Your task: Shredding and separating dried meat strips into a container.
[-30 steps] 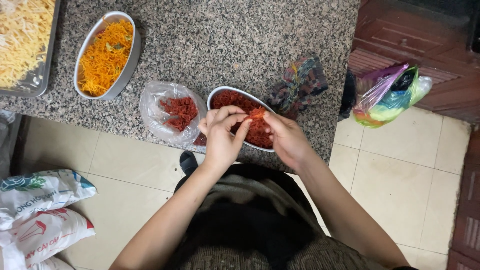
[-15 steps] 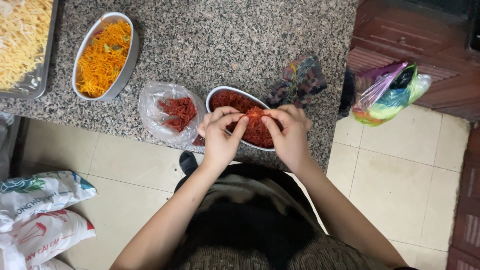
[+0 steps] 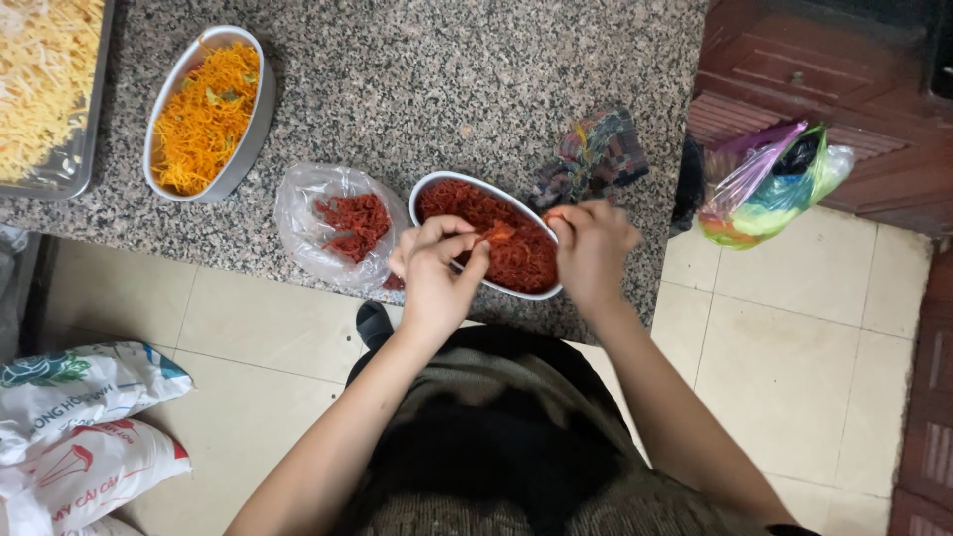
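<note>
Speckled grey granite counter [image 3: 417, 89]: polished stone, slight sheen. Oval white-rimmed metal dish [image 3: 433, 189] of red shreds: smooth, dull-glossy rim; contents fibrous, matt. Oval metal dish [image 3: 253, 119] of orange shreds: brushed, satin wall. Rectangular steel tray [image 3: 89, 139] at left: reflective. Clear plastic bag [image 3: 303, 223] beside the red dish: thin, crinkled, glossy. Multicoloured cloth [image 3: 596, 154]: woven, matt. Pink-and-green plastic bags [image 3: 769, 189]: shiny film. Cream floor tiles [image 3: 784, 347]: smooth, low gloss. White woven sacks [image 3: 79, 417]: coarse plastic weave.
</note>
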